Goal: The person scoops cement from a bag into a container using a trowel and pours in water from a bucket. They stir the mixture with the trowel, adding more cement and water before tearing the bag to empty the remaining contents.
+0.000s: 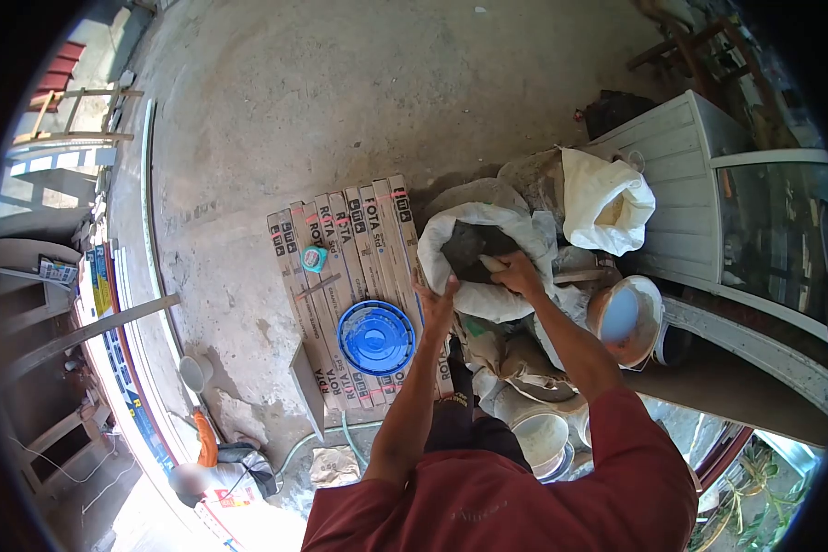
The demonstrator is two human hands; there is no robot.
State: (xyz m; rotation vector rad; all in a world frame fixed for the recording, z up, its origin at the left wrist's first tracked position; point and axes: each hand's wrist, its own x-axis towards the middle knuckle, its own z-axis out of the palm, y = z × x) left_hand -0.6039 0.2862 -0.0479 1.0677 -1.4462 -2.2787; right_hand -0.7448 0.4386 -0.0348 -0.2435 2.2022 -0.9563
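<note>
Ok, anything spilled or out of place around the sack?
No spill shows. The blue lid lies loose on the cartons, not on a bucket; left hand is at the sack rim, right hand reaches inside.

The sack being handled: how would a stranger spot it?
Find the row of ROTA boxes on the concrete floor. Right of them sits the white sack, left hand and right hand at its mouth. Unlike the white bag beside it, it shows dark grey powder.
</note>
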